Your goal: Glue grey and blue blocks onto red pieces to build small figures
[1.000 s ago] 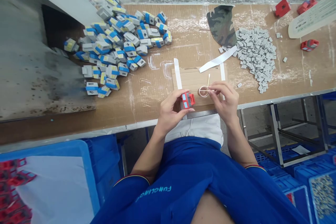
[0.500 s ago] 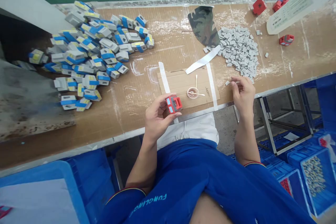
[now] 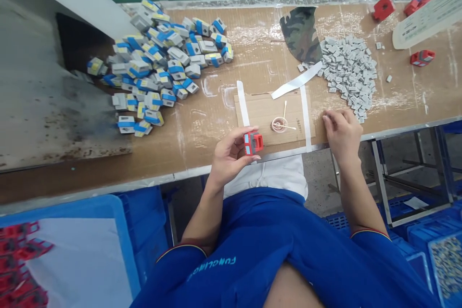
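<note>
Red plastic housing [image 3: 253,143] is being pinched in the left hand's [image 3: 229,156] grip and could drop onto the table [image 3: 267,43] if loosened, while the right hand [image 3: 342,137] is lying spread.

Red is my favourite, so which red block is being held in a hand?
The red block in the left hand, with pale blue patches on its side. Others, like the red piece at the far right, lie on the bench untouched.
</note>
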{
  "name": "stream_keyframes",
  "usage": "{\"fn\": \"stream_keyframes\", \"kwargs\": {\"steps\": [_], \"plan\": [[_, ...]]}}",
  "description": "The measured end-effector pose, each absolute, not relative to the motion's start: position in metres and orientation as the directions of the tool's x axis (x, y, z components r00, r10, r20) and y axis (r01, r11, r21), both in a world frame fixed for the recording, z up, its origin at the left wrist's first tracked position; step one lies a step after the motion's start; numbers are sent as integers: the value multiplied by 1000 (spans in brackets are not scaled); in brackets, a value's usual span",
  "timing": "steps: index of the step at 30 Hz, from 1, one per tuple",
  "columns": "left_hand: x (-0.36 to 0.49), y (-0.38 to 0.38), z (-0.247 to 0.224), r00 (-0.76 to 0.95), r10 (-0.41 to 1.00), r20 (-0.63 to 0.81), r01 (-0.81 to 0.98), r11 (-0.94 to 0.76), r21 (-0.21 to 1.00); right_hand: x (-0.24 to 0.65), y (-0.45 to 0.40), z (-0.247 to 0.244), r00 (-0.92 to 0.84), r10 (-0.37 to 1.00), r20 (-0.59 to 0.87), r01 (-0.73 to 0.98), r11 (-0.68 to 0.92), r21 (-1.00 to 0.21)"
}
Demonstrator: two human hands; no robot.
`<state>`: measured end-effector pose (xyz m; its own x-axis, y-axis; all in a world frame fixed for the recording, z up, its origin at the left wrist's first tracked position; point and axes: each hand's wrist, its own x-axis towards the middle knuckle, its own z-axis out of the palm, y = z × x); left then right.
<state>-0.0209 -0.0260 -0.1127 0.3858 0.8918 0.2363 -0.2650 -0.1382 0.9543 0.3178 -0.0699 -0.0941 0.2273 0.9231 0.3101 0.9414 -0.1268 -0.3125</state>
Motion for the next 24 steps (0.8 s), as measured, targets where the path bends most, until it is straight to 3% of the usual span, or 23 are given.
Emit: {"fn": "stream_keyframes", "kwargs": {"steps": [6, 9, 14, 17, 24], "plan": [[-21, -24, -113, 427, 866, 259, -312, -128, 941, 329, -61, -107, 147, 918, 369, 971, -63, -230], [-21, -24, -113, 419, 869, 263, -291, -146, 945, 330, -61, -105, 193, 903, 384, 944, -64, -322], [-21, -24, -115, 417, 871, 262, -216, -185, 959, 313, -79, -92, 414, 830, 375, 790, -122, -601], [-20, -23, -116, 408, 867, 286, -199, -222, 955, 291, -94, -80, 461, 818, 345, 691, -87, -718], [-20, -23, -115, 411, 862, 296, -189, -238, 953, 264, -104, -65, 347, 878, 331, 703, -10, -711]]}}
